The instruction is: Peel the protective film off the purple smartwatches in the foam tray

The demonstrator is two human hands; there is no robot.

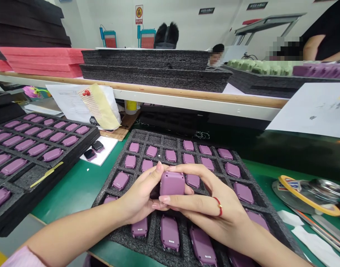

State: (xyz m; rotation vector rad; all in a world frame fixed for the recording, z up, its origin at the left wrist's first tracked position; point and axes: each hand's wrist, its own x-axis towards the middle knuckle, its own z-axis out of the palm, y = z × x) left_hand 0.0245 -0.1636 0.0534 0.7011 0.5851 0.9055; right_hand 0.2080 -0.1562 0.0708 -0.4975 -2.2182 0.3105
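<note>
A purple watch case [172, 183] is held up between both hands, above a dark grey foam tray [142, 244]. My left hand [143, 191] grips its left side with the thumb at the top corner and fingertips underneath. Fingers of my right hand [214, 200], with a red ring on one, close on its top and lower edges from the right. Several more purple watch cases [170, 233] lie in the tray's pockets, some showing small metal contacts. The pockets at the back left hold no case. My hands and forearms cover part of the tray's middle and right.
A second foam tray [22, 178] of purple cases stands left, with two dark-screened watches [97, 145] on white paper beside it. A shelf [186, 97] with stacked foam [153, 70] crosses behind. At right are a magnifier-like yellow ring [309, 198] and white scraps [314, 241]. Other people are beyond.
</note>
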